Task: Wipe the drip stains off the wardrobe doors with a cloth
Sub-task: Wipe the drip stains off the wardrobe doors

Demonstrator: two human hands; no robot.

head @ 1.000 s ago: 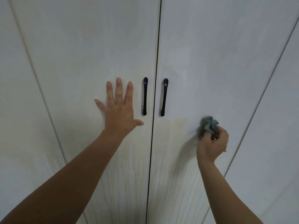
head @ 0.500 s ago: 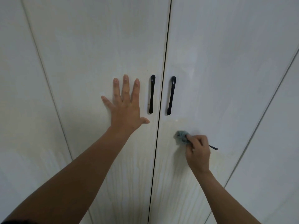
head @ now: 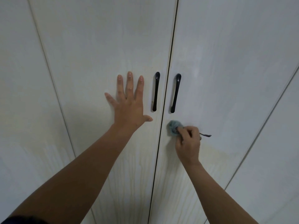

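Two white wardrobe doors meet at a dark vertical seam. My left hand (head: 129,104) lies flat on the left door (head: 100,46), fingers spread, just left of its black handle (head: 156,91). My right hand (head: 188,141) is closed on a small bunched blue-grey cloth (head: 174,127) and presses it against the right door (head: 226,54), just below that door's black handle (head: 176,92) and close to the seam. A thin strand of the cloth sticks out to the right of my fist. Yellowish drip stains (head: 134,175) run down the lower part of both doors.
Further white door panels (head: 19,94) flank the pair on the left and on the right (head: 278,143). The left one also shows faint drip marks low down. A stained patch (head: 215,149) on the right door has a straight upper edge beside my right hand.
My right hand has carried the cloth leftward across the right door, from near its right edge to just beside the seam under the handle. My left hand has stayed flat on the left door.
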